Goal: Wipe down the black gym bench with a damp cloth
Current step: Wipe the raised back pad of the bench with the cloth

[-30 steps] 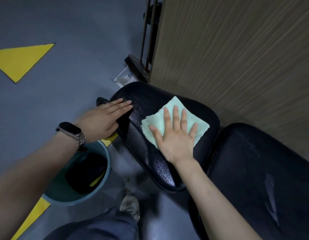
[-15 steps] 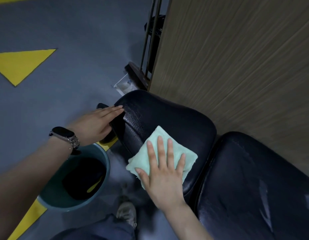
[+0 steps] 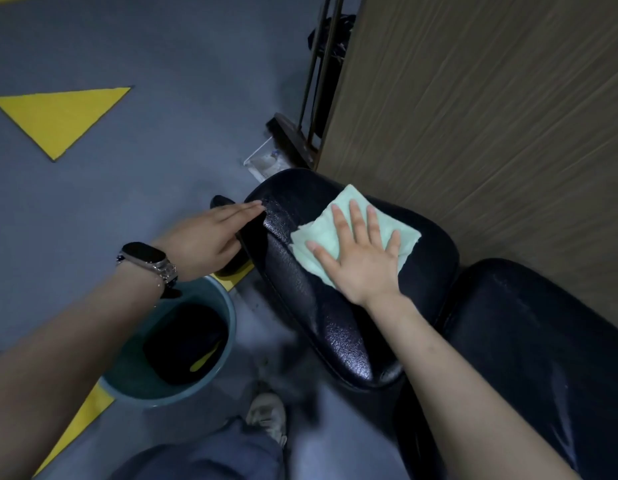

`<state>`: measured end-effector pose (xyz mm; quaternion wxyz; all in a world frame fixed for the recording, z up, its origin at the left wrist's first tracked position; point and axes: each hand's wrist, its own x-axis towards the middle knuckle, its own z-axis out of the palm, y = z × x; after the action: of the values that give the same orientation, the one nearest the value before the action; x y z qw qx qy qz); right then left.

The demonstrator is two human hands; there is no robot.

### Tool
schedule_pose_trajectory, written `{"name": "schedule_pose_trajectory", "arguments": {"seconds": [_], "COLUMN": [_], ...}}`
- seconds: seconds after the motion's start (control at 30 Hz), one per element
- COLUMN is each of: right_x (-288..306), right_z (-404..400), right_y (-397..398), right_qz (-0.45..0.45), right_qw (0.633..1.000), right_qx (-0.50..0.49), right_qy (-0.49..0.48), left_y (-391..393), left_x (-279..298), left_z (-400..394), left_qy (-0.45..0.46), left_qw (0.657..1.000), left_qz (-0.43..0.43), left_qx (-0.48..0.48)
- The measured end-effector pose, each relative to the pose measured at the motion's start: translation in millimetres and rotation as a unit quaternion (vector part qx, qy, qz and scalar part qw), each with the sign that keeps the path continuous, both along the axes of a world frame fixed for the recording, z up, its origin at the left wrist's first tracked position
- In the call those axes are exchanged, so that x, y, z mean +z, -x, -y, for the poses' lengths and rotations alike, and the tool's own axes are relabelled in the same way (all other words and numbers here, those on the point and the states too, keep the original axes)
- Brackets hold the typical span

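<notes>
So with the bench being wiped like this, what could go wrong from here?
The bucket stands on the floor close beside the shoe, so a step could tip it. The right hand presses the cloth flat with straight fingers, so the cloth might slide out. The left hand braces only the seat pad edge and could slip.

Teal bucket [image 3: 228,317] beside yellow floor triangle [image 3: 61,116]
</notes>
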<state>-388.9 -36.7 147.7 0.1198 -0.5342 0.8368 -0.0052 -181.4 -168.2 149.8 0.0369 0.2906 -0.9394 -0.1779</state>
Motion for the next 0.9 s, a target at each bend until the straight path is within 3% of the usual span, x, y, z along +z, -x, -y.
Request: {"name": "schedule_pose_trajectory", "arguments": {"seconds": [0.43, 0.9], "right_x": [-1.4, -7.5], "right_z": [44.7, -3.1], "right_y": [28.6, -49.5], "right_qz": [0.011, -0.013], "right_qw": [0.998, 0.999], "right_qx": [-0.066, -0.026], "right_qy": [0.003, 0.015], "left_y": [2.3, 4.5], "left_x": [-7.1, 5.3], "left_z": [5.3, -7.8], "left_qy": [0.022, -0.012], "left_qw": [0.999, 1.000], "left_qz": [-0.026, 0.014], "left_qx": [-0.008, 0.011]}}
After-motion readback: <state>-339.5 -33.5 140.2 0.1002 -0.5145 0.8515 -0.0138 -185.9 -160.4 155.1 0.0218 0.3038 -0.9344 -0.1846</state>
